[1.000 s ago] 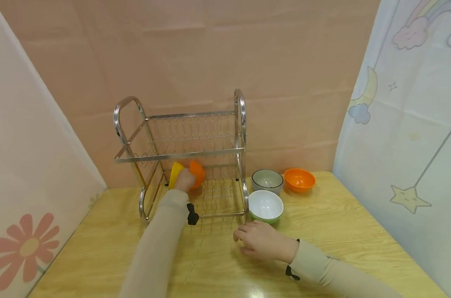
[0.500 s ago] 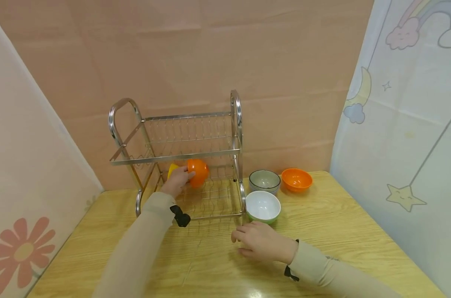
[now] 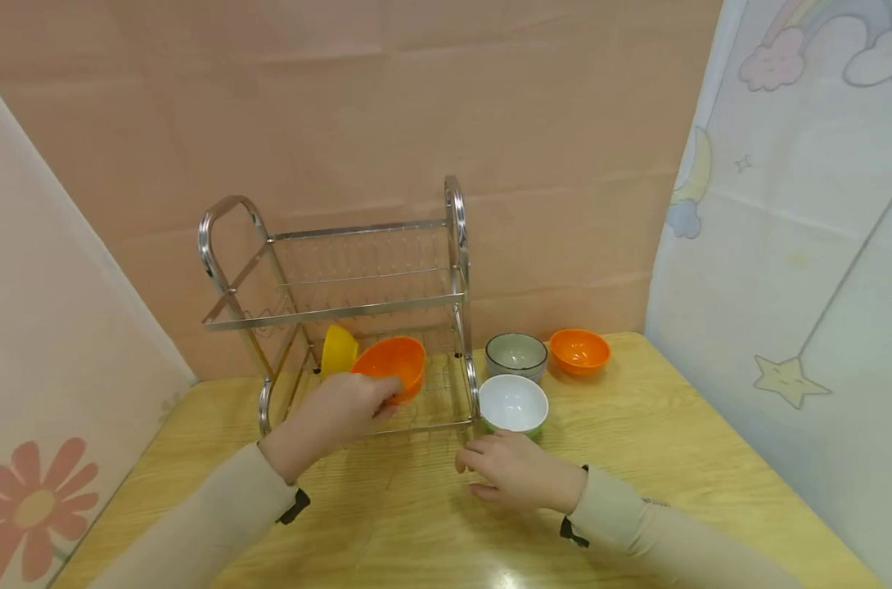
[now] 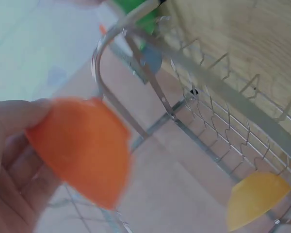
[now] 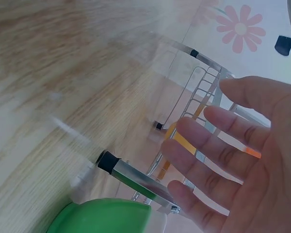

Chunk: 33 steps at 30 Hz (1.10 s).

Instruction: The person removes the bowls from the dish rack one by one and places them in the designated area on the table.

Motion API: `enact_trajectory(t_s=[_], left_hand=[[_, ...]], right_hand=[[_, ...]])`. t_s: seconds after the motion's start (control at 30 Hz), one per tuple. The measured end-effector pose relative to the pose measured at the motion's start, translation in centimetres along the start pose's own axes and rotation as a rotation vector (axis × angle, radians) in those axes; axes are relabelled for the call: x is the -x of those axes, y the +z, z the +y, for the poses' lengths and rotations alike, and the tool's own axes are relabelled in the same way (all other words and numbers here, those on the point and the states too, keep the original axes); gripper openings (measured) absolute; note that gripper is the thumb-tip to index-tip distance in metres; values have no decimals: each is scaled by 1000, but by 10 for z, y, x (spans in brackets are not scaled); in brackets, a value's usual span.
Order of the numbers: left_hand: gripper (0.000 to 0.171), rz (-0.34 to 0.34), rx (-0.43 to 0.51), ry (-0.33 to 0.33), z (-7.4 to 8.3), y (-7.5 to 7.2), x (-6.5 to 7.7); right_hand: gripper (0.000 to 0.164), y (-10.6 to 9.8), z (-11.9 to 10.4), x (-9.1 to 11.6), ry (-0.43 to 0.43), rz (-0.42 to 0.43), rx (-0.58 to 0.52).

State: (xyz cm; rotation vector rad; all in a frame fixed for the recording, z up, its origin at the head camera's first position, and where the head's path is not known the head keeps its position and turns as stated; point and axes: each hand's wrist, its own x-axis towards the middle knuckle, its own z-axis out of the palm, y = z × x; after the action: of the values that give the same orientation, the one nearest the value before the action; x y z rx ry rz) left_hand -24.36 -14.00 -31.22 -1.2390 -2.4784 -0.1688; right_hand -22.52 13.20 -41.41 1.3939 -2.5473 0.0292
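Note:
My left hand (image 3: 335,421) grips an orange bowl (image 3: 393,360) by its rim, thumb on one side, at the front of the two-tier metal dish rack (image 3: 335,312). In the left wrist view that bowl (image 4: 82,148) is blurred and held away from the rack's bars. A yellow bowl (image 3: 337,352) stands on its side at the left of the lower tier. My right hand (image 3: 521,476) hovers low over the table, fingers loosely bent and holding nothing. Just beyond it sits a bowl, white inside and green outside (image 3: 514,402); its green side (image 5: 104,216) shows in the right wrist view.
Right of the rack, a grey-green bowl with a dark rim (image 3: 516,353) stands behind the white and green one. A second orange bowl (image 3: 580,352) is to its right. The wooden table (image 3: 682,442) is bounded by hanging cloths at back and sides.
My left hand has drawn the orange bowl out from the lower tier, forward and turned so its inside shows. The yellow bowl stays behind in the rack. My right hand has barely moved.

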Motion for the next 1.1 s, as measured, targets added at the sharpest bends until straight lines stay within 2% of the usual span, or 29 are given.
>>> enact_trajectory(t_s=[0.07,0.13,0.2,0.27,0.4,0.53,0.83,0.9,0.97,1.1], left_hand=[[23,117,-174,219,12,1,7],[23,193,-232,366,19,4,10],[22,224,-238,457,26,5,13],[20,214,-220,504,29,5,14],[14,180,-143,535,31,7,16],[9,141,-72,523,28,10,18],[18,99,-44,493,21,16,25],[18,95,-44,489,20,17,26],[18,88,-38,480,19,18,27],[17,72,-29,455,16,21,27]], right_hand=[[23,0,-1,0,4,-9,11],[23,-1,-1,0,12,-14,17],[23,-2,-1,0,16,-13,20],[23,-2,0,1,15,-10,29],[24,-2,3,4,-6,26,53],[24,-5,3,5,-6,29,60],[22,-6,2,5,40,-40,46],[22,-10,3,6,73,-75,15],[22,-22,4,9,123,-148,-57],[20,-66,7,15,245,-329,-265]])
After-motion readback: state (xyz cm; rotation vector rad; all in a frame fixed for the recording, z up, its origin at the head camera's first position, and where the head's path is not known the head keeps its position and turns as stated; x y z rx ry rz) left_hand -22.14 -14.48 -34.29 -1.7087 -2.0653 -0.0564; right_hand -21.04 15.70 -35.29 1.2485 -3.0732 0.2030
